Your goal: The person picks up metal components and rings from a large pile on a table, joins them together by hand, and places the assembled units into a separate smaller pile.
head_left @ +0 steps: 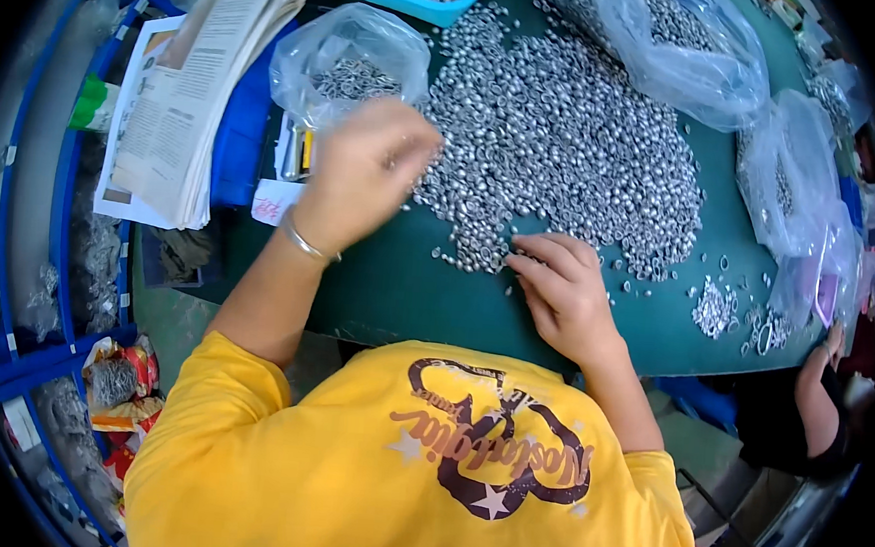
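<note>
A broad pile of small silver metal pieces (576, 132), many ring-like or domed, covers much of the green table (407, 282). My left hand (379, 165), blurred by motion, is raised between the pile's left edge and an opened clear plastic bag (296, 49) with similar pieces inside. Its fingers are curled in, and what they hold, if anything, cannot be made out. At the pile's near edge, my right hand (567, 291) rests with its fingers stretched apart, the fingertips beside or touching a few loose pieces. A metal bangle (304, 238) circles my left wrist.
A light-blue tray (414, 5) of pieces stands at the back. Large clear bags (725, 81) lie at the back right. Smaller metal heaps (716, 309) sit at right. Folded newspapers (183, 97) lie at left by blue shelving (68, 171). Another person's arm (819, 397) is at far right.
</note>
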